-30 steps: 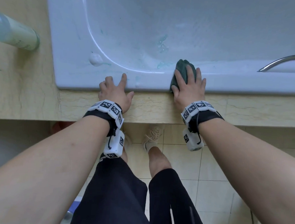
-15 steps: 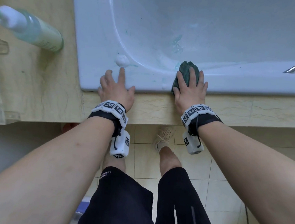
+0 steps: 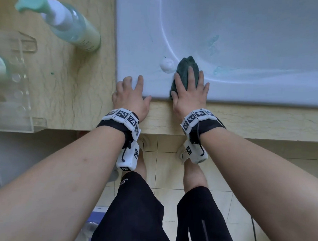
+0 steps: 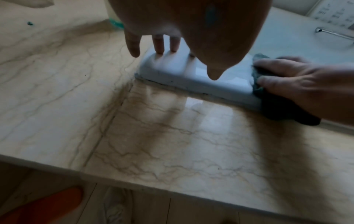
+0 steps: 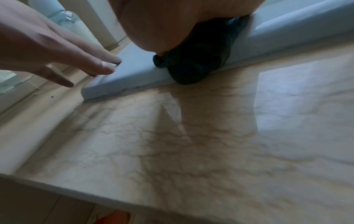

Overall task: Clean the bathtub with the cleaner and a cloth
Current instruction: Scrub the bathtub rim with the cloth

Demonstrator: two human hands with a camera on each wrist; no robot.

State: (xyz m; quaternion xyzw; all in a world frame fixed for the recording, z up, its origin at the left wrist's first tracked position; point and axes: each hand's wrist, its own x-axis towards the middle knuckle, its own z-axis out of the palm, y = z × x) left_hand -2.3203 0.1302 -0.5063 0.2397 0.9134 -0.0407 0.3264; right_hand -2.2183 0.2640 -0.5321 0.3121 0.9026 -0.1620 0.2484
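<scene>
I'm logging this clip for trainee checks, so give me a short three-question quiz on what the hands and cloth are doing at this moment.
1. True or false: the right hand presses the cloth flat on the tub rim.
2. Multiple choice: the foam blob lies (A) just left of the cloth, (B) under the left hand, (C) on the counter.
3. Fill in: the bottle stands on the ______.

Key: 1 true; 2 A; 3 counter.
</scene>
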